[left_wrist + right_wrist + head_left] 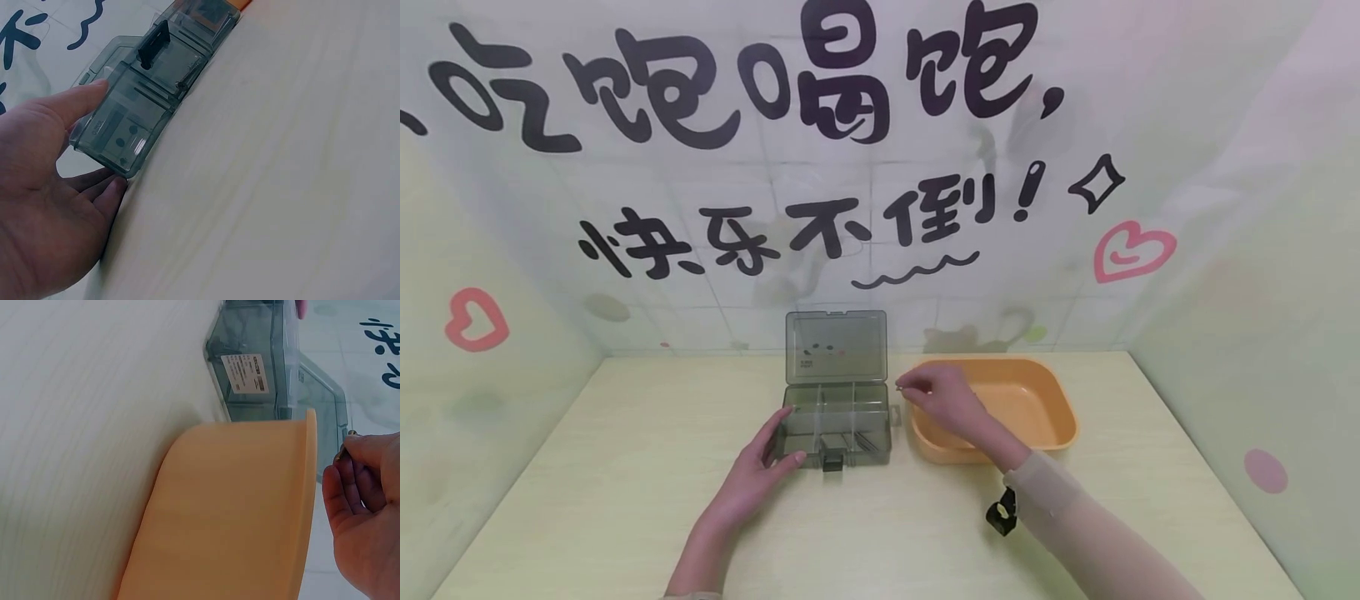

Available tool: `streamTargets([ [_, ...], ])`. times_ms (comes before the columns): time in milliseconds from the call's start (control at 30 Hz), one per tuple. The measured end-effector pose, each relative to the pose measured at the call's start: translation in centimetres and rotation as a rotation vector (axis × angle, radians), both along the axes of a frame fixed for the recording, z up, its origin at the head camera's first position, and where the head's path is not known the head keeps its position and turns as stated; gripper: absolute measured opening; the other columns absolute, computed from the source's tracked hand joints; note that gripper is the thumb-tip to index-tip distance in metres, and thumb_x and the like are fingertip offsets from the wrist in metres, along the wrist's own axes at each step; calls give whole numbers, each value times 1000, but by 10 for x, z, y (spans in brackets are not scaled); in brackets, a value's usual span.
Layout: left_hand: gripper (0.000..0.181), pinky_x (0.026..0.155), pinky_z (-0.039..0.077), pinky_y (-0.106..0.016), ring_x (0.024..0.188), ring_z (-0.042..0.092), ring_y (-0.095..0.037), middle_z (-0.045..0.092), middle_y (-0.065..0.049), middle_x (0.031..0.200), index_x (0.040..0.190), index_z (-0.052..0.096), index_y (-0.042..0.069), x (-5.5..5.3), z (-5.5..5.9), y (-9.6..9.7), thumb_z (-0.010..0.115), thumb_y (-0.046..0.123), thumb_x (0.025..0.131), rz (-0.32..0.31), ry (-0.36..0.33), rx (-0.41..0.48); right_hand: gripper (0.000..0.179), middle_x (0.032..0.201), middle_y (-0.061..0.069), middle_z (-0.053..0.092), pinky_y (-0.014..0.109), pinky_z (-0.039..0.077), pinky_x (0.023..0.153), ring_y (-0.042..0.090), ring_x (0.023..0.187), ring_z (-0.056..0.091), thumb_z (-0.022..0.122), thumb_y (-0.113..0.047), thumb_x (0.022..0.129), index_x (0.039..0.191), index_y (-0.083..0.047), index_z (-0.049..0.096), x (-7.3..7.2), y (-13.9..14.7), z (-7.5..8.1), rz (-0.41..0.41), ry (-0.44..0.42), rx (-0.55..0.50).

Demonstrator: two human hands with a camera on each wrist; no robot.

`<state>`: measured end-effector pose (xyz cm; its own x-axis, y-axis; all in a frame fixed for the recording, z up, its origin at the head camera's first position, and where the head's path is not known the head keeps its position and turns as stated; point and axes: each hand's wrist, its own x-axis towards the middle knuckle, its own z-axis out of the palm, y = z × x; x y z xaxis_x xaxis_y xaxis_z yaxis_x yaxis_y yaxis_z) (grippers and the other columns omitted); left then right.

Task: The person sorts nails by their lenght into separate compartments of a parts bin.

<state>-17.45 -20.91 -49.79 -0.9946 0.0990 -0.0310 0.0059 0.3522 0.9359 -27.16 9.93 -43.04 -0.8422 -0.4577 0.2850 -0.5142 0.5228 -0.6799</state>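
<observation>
Right hand (946, 400) pinching a metal piece (340, 455) near the left rim of the tub (955, 456), box (874, 457) just beside | left hand (751, 477) gripping the box's left side | I'd want a firm pinch, steady box; so small a piece could slip, I reckon

Box (837, 400) reads translucent smoky grey-green; its latch (832, 460) is near black, the label (245, 374) off-white with dark print. Basin (1018, 404): plain orange. Piece (339, 455): brownish. Table (880, 533) shows faint grain on pale cream. Wall (730, 317): whitish; characters (838, 60) black, hearts (496, 323) pink, dot (1266, 471) mauve. Sleeve (1052, 493): beige.
</observation>
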Motion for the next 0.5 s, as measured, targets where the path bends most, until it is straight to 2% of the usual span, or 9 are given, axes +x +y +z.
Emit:
streamTargets([
  [233,78,124,19,-46,153,11,-43,7,-24,169,164,23,18,0,0,0,68,29,101,4,-5,-2,16,106,12,76,37,62,86,27,96,72,72,3,92,108,2,77,4,-14,3,5,-39,-5],
  [500,79,124,20,-45,153,12,-43,7,-24,169,164,23,18,0,0,0,68,28,101,8,-12,0,18,107,14,75,28,62,81,23,94,70,69,4,94,111,4,74,9,-28,1,56,-131,-64],
])
